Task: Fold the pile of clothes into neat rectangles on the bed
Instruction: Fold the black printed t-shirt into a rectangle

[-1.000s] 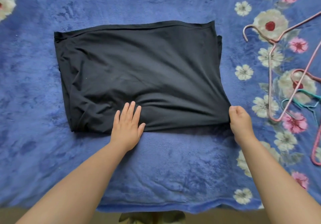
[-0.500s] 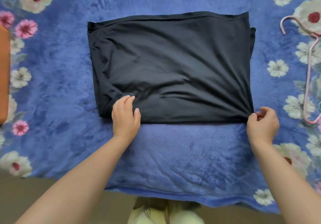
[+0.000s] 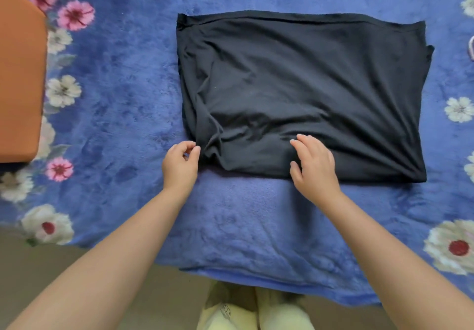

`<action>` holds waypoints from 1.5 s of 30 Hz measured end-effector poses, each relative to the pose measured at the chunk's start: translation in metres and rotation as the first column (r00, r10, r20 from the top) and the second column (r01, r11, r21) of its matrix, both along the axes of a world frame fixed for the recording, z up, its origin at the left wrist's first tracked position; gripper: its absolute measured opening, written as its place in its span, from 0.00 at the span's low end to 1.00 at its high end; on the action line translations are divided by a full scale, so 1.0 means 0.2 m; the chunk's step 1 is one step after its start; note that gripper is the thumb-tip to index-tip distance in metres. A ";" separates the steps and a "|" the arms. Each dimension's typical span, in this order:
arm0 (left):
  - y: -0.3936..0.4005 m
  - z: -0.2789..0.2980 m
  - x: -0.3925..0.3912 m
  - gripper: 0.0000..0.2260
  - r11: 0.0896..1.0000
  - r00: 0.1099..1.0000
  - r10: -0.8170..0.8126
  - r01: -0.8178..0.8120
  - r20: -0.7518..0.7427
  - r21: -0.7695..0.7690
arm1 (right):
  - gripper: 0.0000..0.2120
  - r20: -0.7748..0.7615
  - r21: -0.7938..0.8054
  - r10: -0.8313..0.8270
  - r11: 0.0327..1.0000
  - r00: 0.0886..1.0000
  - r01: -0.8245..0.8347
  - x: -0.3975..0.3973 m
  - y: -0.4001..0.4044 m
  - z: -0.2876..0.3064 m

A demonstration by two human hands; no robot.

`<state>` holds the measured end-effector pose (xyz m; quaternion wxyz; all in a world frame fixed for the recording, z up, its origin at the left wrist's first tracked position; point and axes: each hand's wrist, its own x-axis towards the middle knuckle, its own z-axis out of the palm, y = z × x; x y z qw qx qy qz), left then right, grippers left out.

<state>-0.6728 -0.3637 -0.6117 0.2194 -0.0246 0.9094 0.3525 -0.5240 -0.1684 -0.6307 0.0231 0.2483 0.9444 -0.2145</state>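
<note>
A person's left hand [image 3: 180,164] pinched the near-left corner of a soft, limp black knit garment [image 3: 305,94] on the blue floral fleece blanket [image 3: 123,94], its likeliest handhold, while the right hand [image 3: 314,165] rested spread on its near edge.

Matt black cloth [image 3: 302,94]; plush blanket [image 3: 256,227]

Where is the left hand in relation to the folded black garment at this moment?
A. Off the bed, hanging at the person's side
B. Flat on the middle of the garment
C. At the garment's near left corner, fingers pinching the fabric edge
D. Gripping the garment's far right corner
C: the left hand sits at the near left corner of the black garment, its fingertips closed on the bunched edge.
</note>
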 end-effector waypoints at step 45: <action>-0.19 -0.01 -0.06 0.08 0.937 0.973 -0.226 0.202 0.054 0.283 | 0.30 0.253 0.083 -0.189 0.981 0.949 0.174 -0.07 -0.21 -0.07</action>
